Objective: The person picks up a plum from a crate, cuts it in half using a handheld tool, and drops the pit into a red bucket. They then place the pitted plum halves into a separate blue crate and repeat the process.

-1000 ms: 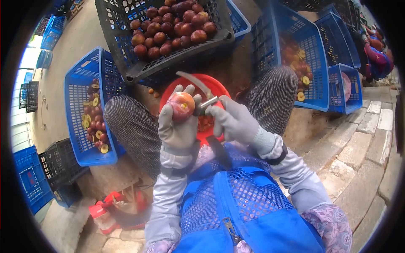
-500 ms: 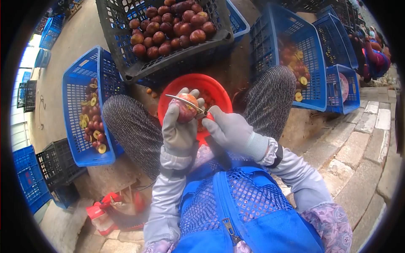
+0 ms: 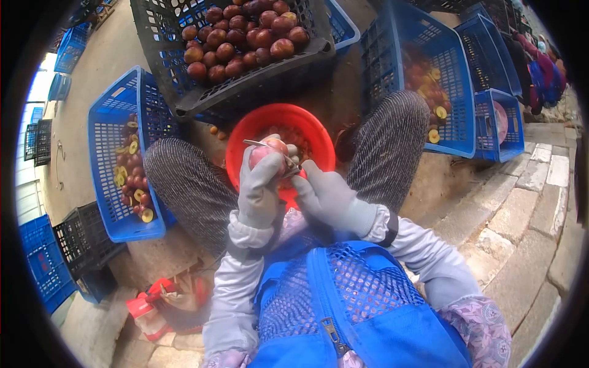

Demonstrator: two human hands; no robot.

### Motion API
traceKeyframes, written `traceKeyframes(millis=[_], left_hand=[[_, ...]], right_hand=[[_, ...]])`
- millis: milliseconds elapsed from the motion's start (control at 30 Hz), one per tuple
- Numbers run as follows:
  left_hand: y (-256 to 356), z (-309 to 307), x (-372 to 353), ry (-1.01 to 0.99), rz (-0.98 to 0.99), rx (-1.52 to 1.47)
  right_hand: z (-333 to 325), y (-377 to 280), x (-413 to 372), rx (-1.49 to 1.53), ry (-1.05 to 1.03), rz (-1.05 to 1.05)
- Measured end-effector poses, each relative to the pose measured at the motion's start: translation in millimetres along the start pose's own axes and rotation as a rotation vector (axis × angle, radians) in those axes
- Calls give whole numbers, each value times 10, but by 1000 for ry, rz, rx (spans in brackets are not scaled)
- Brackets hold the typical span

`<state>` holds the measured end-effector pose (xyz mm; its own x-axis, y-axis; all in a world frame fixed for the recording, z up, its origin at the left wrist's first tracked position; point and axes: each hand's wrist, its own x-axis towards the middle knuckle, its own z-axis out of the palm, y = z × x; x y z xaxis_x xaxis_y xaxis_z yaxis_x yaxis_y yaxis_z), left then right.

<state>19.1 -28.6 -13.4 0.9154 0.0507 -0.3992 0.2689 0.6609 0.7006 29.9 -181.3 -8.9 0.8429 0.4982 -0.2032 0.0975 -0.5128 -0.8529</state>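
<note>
In my gloved left hand [image 3: 260, 187] I hold a reddish plum [image 3: 267, 154], with my fingers wrapped round it. My gloved right hand [image 3: 334, 199] grips a small knife [image 3: 253, 143] by its handle, close beside the left. The blade runs across the plum, its tip showing past the far left side. Both hands are over the near part of a red basin [image 3: 326, 138], which stands between my knees and has reddish bits inside. Part of the blade is hidden behind the plum and my fingers.
A black crate of whole plums [image 3: 227, 52] stands in front of me. Blue crates with cut plums flank me, at left [image 3: 101, 153] and right [image 3: 467, 116]. A red and white bag [image 3: 153, 310] lies at lower left. Another person [image 3: 543, 70] is at upper right.
The plum has turned in my left hand, and the blade now sits lower against it, partly covered. Both hands have shifted slightly, and the whole view has moved a little.
</note>
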Motion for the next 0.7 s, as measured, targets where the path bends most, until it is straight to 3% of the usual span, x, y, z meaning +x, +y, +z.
traceKeyframes(millis=[167, 267, 300, 400, 567, 700], left_hand=[[182, 10, 14, -41, -41, 312], [92, 70, 12, -38, -23, 17], [33, 68, -15, -42, -126, -214], [-14, 144, -75, -40, -139, -308], [144, 55, -69, -75, -15, 76], [246, -17, -31, -56, -35, 416]], right_hand=[[-33, 137, 77, 46, -98, -5], [-23, 135, 50, 103, -43, -65], [29, 136, 41, 127, -7, -77], [73, 231, 62, 170, 31, -157], [-370, 35, 175, 63, -289, -78], [-426, 123, 272, -90, -305, -145]])
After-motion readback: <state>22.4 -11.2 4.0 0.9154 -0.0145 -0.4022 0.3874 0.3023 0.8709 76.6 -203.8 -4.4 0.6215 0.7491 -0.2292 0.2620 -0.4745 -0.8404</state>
